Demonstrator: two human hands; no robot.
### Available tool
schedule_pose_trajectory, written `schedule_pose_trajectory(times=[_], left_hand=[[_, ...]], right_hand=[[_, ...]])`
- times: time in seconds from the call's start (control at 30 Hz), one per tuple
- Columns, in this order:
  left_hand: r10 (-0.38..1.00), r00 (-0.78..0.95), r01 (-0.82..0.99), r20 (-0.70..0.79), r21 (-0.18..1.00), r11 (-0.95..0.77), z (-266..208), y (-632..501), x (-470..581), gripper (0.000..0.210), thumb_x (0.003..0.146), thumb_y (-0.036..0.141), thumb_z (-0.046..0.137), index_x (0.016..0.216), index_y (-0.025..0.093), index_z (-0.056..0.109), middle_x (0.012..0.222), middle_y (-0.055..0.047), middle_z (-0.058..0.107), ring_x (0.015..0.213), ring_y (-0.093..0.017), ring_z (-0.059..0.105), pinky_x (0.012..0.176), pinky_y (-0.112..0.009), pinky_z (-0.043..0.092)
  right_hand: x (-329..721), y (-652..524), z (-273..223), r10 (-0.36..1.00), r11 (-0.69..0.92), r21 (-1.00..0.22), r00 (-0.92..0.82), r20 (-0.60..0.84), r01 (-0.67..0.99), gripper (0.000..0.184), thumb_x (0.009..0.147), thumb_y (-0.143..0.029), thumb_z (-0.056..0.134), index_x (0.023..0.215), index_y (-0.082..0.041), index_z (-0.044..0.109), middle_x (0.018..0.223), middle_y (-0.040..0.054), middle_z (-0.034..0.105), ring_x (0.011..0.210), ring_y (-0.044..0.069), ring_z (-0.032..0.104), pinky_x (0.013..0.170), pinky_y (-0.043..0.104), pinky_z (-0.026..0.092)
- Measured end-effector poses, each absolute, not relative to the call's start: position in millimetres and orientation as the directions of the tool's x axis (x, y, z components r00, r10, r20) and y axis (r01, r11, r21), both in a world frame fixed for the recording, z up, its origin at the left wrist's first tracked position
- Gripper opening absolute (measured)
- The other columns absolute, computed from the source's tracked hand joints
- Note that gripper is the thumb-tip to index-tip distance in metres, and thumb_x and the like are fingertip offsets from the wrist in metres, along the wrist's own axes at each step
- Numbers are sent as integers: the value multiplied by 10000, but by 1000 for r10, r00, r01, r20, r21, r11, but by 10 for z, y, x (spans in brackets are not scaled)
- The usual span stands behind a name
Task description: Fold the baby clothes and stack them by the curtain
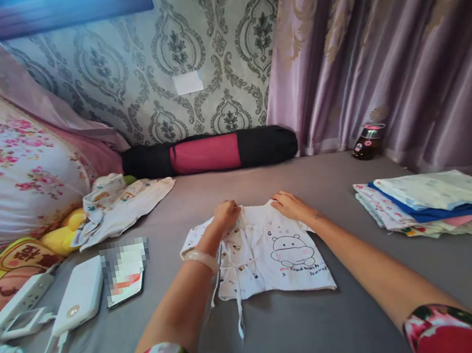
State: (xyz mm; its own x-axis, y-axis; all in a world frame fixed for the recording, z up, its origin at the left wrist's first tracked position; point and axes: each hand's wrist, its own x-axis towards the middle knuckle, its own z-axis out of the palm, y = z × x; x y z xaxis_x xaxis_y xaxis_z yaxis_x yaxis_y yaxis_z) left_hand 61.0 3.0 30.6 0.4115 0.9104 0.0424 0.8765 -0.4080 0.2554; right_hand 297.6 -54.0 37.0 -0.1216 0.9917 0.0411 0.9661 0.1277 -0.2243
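Note:
A small white baby shirt point(259, 257) lies spread on the grey bed sheet, its collar toward the far side. A hippo drawing with lettering is on its right half, small dark prints on its left half, and white ties hang past its lower hem. My left hand point(226, 216) is closed on the shirt's left shoulder near the collar. At the right shoulder, my right hand point(290, 206) grips the fabric with bent fingers. The fingertips of both hands are partly hidden.
Folded cloths point(445, 197) are stacked at the right, a dark bottle point(369, 142) behind. At left lie crumpled baby clothes point(126, 205), a blurred phone point(125, 275), a white power bank point(78, 295) and a power strip point(18, 315) with cables. A black-and-red roll point(205, 154) borders the wall.

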Motion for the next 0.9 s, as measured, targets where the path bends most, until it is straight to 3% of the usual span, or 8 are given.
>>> schedule_pose_trajectory(times=[0.23,0.37,0.9], left_hand=[[870,472,824,146,279,-494,204,178,613,278,943,309,434,1005,159,660,1057,-118,668,1017,-207,615,879,-285,426],[855,459,819,244,258,-513,199,333,637,285,958,315,401,968,171,646,1008,-113,658,991,-219,601,872,-319,415],[835,459,853,304,110,-509,171,948,812,344,982,337,317,1000,161,612,1059,-145,601,1016,-264,517,850,-381,353]], right_hand=[[3025,-386,262,982,185,-237,-172,74,954,308,996,-325,366,980,-176,635,1050,74,633,971,160,582,814,230,372],[3038,-287,302,990,131,-207,-115,87,969,315,1004,-350,344,1011,-197,619,1088,71,637,970,167,589,786,241,373],[3124,351,290,990,116,-37,-113,84,993,323,1013,-347,299,1126,-218,573,1178,115,616,1070,228,591,856,310,400]])
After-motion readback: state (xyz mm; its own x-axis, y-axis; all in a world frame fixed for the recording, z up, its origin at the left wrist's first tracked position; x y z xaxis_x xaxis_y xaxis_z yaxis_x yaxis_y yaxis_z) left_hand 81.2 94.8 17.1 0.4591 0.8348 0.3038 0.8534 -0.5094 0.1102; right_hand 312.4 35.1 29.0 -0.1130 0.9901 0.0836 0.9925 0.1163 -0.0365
